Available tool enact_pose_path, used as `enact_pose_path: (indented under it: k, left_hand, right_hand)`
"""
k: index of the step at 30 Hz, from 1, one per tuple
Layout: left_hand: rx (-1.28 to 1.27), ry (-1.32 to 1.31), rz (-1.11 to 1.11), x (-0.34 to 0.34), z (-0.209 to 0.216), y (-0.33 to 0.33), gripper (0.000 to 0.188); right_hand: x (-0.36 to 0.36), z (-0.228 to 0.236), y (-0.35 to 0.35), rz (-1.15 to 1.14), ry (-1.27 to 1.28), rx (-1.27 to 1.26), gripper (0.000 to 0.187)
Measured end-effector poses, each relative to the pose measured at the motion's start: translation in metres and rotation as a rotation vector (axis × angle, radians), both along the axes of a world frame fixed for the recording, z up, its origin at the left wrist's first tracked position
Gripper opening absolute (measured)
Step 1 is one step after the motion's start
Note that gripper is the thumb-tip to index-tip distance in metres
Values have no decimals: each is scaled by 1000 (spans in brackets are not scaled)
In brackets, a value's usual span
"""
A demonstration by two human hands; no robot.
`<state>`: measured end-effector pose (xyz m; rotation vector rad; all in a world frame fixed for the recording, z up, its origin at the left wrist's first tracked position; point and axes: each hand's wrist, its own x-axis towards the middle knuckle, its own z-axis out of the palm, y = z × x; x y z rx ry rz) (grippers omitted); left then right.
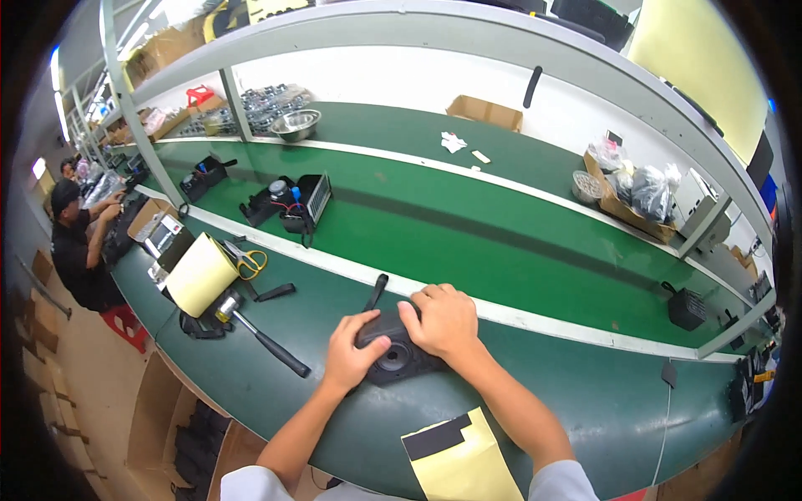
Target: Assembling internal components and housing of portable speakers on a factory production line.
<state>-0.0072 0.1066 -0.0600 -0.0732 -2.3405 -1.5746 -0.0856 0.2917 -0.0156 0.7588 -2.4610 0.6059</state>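
A black speaker panel with a round cone lies on the green bench, a short black strap sticking out at its far side. My left hand grips its left part, the thumb beside the cone. Across its far right part bends my right hand, fingers curled over the far edge and thumb on top. Close to my right forearm is a yellow sheet with a black strip along one end. Left of my hands rests a hammer with a black handle.
Yellow-handled scissors and a yellow sheet stack sit at the left. Beyond a white rail, a green belt carries black speaker assemblies. A frame post rises at left, near a seated person.
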Motion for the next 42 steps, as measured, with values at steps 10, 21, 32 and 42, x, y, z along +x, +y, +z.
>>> enact_pose_path:
  k: [10,21,32,42]
  left_hand:
    - [-809,-157,-366,-42,56,20,88]
    - [-1028,4,-162,0,51,42,103]
    - [-1098,271,-102,25,39,61,103]
    - [-1061,202,-288,7,53,57,105]
  right_hand:
    - [11,-17,17,74,241,-143,25]
    - [9,14,28,225,-248,262,41]
    - [36,-42,85,335,-436,-804,43]
    - [39,-57,85,396,-280,-687,52]
